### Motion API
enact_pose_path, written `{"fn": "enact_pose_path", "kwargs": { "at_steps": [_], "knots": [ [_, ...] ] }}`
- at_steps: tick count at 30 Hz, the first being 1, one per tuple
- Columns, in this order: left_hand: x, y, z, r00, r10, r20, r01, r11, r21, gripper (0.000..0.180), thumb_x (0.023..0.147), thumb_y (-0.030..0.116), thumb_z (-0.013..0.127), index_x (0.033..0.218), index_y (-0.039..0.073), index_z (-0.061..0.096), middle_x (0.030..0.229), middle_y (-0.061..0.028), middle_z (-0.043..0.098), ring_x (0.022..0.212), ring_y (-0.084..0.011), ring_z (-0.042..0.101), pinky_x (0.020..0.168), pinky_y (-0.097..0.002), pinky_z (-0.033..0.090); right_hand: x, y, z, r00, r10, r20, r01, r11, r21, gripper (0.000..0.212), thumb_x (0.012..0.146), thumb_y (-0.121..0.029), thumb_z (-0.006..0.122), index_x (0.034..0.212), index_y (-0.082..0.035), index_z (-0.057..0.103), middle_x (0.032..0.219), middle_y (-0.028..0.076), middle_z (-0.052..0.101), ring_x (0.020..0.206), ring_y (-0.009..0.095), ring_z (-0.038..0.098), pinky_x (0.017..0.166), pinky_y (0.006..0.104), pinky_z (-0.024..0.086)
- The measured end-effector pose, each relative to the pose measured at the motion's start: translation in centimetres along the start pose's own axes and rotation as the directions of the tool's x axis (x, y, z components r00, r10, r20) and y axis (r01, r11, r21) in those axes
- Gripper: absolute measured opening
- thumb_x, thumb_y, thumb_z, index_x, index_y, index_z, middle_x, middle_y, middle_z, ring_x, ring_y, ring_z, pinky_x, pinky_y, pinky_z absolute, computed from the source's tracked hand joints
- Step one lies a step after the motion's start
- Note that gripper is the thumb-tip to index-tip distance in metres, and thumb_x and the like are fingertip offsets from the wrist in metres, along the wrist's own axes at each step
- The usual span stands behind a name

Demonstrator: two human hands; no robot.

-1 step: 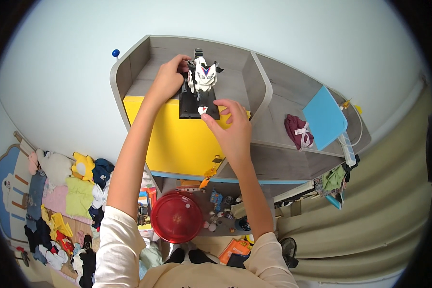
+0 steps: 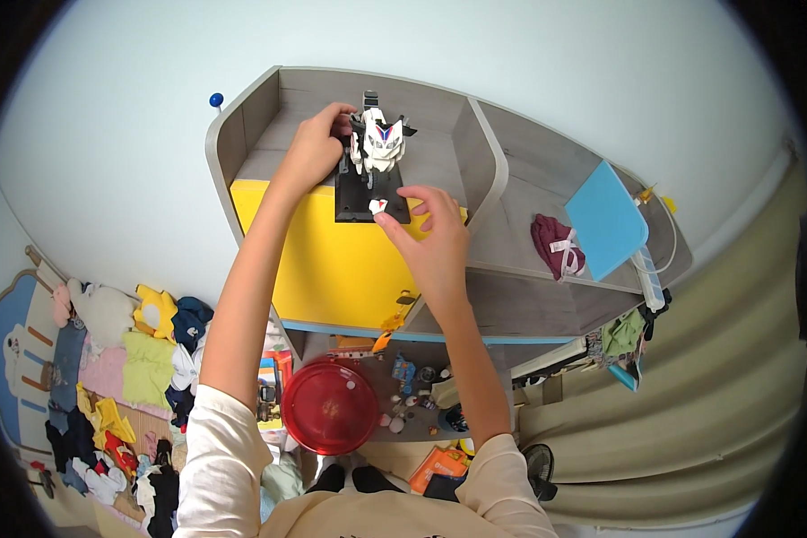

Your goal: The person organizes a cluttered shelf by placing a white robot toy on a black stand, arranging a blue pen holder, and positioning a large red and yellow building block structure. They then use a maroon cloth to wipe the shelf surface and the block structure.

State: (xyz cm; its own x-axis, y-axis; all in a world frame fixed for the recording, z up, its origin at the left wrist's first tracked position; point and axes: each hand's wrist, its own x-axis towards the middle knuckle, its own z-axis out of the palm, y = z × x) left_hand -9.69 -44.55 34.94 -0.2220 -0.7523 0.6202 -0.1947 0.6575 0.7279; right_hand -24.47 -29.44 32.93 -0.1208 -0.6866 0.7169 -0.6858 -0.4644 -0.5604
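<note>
A white model motorcycle [image 2: 382, 143] with red and blue marks on its front stands on a black display base [image 2: 354, 204], on top of the shelf unit. My left hand [image 2: 316, 143] is closed at the motorcycle's left rear side, its fingers bent and the tips partly hidden behind it. By the base's front edge lies a small white piece [image 2: 377, 206] with a red mark. The thumb of my right hand [image 2: 438, 238] reaches that piece, while its other fingers are spread apart over the base's right corner.
A yellow panel [image 2: 332, 269] fronts the shelf below the base. To the right are a maroon cloth [image 2: 556, 244], a blue panel [image 2: 608, 222] and a white power strip [image 2: 650, 278]. Below stands a red round stool [image 2: 330, 408] among small toys. Clothes and plush toys [image 2: 155, 309] lie at left.
</note>
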Motion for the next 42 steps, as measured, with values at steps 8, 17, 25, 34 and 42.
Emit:
{"fn": "enact_pose_path", "kwargs": {
  "at_steps": [8, 17, 25, 34, 42],
  "knots": [
    [-0.2, 0.0, -0.3, 0.999, -0.035, -0.012, 0.035, 0.999, -0.004, 0.045, 0.068, -0.012, 0.035, 0.109, -0.003, 0.052, 0.092, -0.0158, 0.06, 0.088, -0.0247, 0.057, 0.082, -0.0309, 0.044, 0.6, -0.3, 0.5, 0.997, 0.08, 0.024, -0.081, 0.994, 0.066, 0.035, 0.067, -0.014, 0.074, 0.096, -0.005, 0.057, 0.095, 0.008, 0.055, 0.085, 0.023, 0.048, 0.076, 0.0322, 0.042],
    [0.0, -0.8, -0.7, 0.99, 0.025, -0.142, -0.017, 0.998, 0.057, 0.054, 0.065, -0.014, 0.032, 0.117, -0.005, 0.043, 0.103, -0.0199, 0.058, 0.101, -0.0283, 0.056, 0.09, -0.0337, 0.042, 0.3, -0.9, 0.1, 0.999, -0.012, 0.047, 0.014, 0.998, -0.054, 0.039, 0.066, -0.02, 0.076, 0.096, -0.004, 0.058, 0.097, 0.009, 0.057, 0.091, 0.026, 0.047, 0.081, 0.034, 0.041],
    [0.0, -0.8, -0.5, 0.987, 0.018, -0.158, -0.014, 1.0, 0.027, 0.054, 0.064, -0.014, 0.033, 0.116, -0.005, 0.044, 0.104, -0.0199, 0.057, 0.1, -0.028, 0.055, 0.09, -0.0341, 0.042, 0.7, -0.1, -0.2, 0.997, -0.08, 0.013, 0.081, 0.993, -0.081, 0.032, 0.067, -0.02, 0.075, 0.09, -0.005, 0.06, 0.091, 0.007, 0.06, 0.089, 0.027, 0.048, 0.081, 0.0359, 0.04],
    [-0.5, 0.2, -0.4, 0.987, -0.014, -0.162, 0.019, 0.999, 0.028, 0.053, 0.064, -0.014, 0.033, 0.115, -0.005, 0.044, 0.103, -0.0194, 0.057, 0.097, -0.0271, 0.057, 0.088, -0.0338, 0.043, 1.1, 0.3, 0.3, 1.0, 0.004, 0.007, -0.004, 0.999, -0.052, 0.027, 0.069, -0.019, 0.073, 0.087, -0.005, 0.061, 0.09, 0.007, 0.059, 0.087, 0.027, 0.049, 0.081, 0.0356, 0.04],
    [-0.5, 0.1, -0.6, 0.971, 0.047, -0.236, -0.026, 0.995, 0.093, 0.052, 0.066, -0.014, 0.033, 0.116, -0.004, 0.044, 0.102, -0.0184, 0.058, 0.097, -0.0273, 0.057, 0.088, -0.0336, 0.043, -0.1, -0.6, -0.2, 0.997, -0.072, -0.02, 0.069, 0.99, -0.124, 0.031, 0.069, -0.023, 0.073, 0.092, -0.005, 0.062, 0.087, 0.007, 0.061, 0.092, 0.025, 0.047, 0.088, 0.0383, 0.032]
  ]
}}
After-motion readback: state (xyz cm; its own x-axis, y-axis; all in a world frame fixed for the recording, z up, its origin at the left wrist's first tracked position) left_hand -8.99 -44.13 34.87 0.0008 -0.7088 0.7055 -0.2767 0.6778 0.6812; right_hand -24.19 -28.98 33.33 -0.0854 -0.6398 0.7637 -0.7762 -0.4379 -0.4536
